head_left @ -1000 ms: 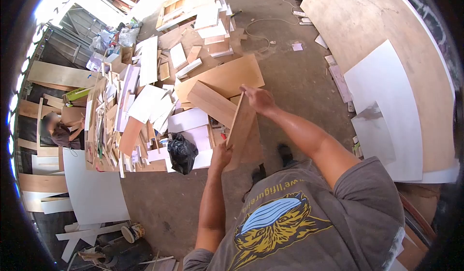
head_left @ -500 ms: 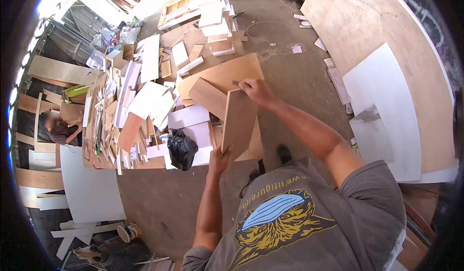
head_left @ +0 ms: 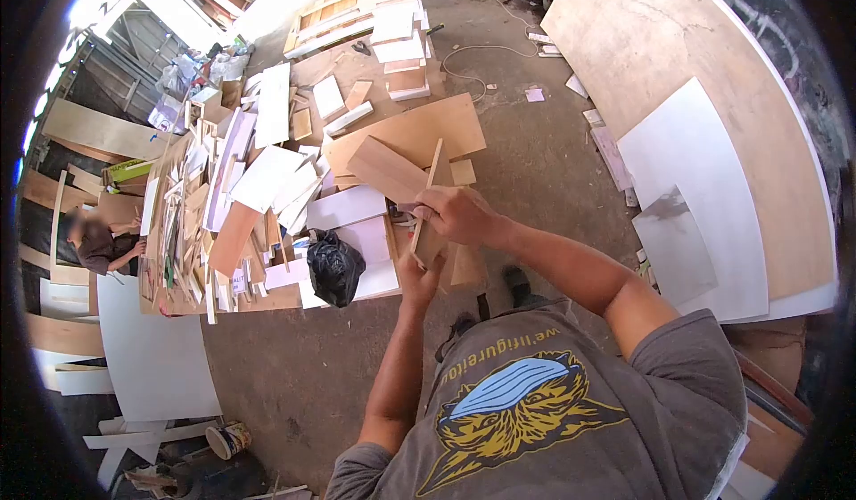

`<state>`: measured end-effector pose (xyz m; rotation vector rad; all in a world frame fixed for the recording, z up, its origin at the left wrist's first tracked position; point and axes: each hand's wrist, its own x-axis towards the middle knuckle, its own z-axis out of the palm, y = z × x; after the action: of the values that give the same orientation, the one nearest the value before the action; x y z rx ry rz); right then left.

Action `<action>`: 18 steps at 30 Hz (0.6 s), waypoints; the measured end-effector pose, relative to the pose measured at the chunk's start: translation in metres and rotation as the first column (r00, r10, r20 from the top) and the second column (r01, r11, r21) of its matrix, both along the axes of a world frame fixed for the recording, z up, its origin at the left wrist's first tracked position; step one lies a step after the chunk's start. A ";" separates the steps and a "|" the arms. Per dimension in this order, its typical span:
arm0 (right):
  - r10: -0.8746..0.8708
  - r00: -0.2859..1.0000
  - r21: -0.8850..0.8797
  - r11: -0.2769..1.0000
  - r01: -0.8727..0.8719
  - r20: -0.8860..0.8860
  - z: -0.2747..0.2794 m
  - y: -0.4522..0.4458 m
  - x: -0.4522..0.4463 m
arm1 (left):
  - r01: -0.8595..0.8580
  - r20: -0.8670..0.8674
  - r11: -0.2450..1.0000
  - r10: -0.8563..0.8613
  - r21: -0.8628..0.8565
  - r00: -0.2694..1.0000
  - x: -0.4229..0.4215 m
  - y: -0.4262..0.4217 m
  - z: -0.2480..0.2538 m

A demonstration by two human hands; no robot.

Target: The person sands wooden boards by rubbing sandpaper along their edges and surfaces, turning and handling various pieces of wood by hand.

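A narrow brown wooden board (head_left: 436,172) stands tilted on its edge between my hands. My left hand (head_left: 419,277) grips its near end from below. My right hand (head_left: 456,215) is closed near the middle of the board, with a small dark object (head_left: 407,207) poking out from its fingers; what that is cannot be made out. Just beyond the board lie a brown plank (head_left: 388,168) and a wider tan panel (head_left: 406,139) on the worktable. A black plastic bag (head_left: 335,270) rests left of my left hand, beside white and pale purple boards (head_left: 348,208).
Wood offcuts (head_left: 267,179) are heaped over the left of the table. At the far left sits another person (head_left: 104,243). Large plywood (head_left: 687,63) and white sheets (head_left: 704,188) lean on the right. A bucket (head_left: 228,440) stands on the floor at lower left.
My right hand has moved from the board's far end down toward its middle. The board has turned from showing its broad face to showing more of its edge.
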<state>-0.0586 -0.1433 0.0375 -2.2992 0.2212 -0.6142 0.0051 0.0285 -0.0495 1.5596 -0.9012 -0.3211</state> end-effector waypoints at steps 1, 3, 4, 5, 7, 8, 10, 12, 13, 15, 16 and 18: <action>-0.007 1.000 0.001 1.000 0.007 0.028 -0.002 0.010 -0.001 | -0.017 0.067 1.000 0.018 -0.020 0.998 0.002 -0.003 0.019; -0.018 0.996 0.005 1.000 0.017 0.086 -0.008 0.026 -0.001 | -0.051 0.200 0.997 0.062 -0.061 0.978 0.008 -0.005 0.045; -0.027 0.996 0.038 0.999 0.024 0.087 -0.014 0.029 0.001 | -0.006 0.066 0.998 0.002 0.065 0.998 0.012 0.001 0.041; -0.038 0.995 0.073 0.997 0.031 0.089 -0.023 0.031 0.003 | 0.008 0.053 0.993 -0.014 0.121 0.998 0.015 0.007 0.040; -0.090 0.991 0.134 0.988 0.075 0.103 -0.024 0.039 0.002 | 0.045 0.026 0.971 -0.053 0.233 0.998 0.020 0.018 0.037; -0.131 0.985 0.162 0.980 0.112 0.111 -0.025 0.045 -0.003 | 0.059 0.029 0.969 -0.067 0.240 0.997 0.021 0.025 0.032; -0.108 0.978 0.128 0.988 0.085 0.178 -0.031 0.060 -0.011 | 0.074 0.024 0.975 -0.081 0.207 0.996 0.018 0.033 0.027; 0.031 0.959 -0.005 1.000 -0.031 0.283 -0.046 0.081 -0.021 | 0.075 0.051 0.987 -0.083 0.143 0.995 0.018 0.041 0.013; 0.103 0.985 -0.084 0.992 -0.092 0.138 -0.046 0.091 -0.028 | 0.069 0.081 0.993 -0.077 0.096 0.994 0.020 0.047 -0.001; 0.212 0.962 -0.206 0.947 -0.246 -0.172 -0.047 0.109 -0.042 | 0.062 0.185 0.995 -0.076 0.080 0.980 0.024 0.059 -0.016; 0.182 0.983 -0.244 0.952 -0.184 -0.031 -0.054 0.109 -0.038 | 0.056 0.258 0.992 -0.084 0.113 0.962 0.027 0.068 -0.019; 0.127 0.959 -0.291 0.955 -0.050 0.253 -0.075 0.095 -0.021 | 0.053 0.229 0.984 -0.092 0.170 0.969 0.025 0.077 -0.017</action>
<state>-0.0792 -0.0480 -0.0378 -2.4455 -0.1084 -0.9539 0.0304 0.1057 -0.0661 1.7439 -1.1429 -0.2697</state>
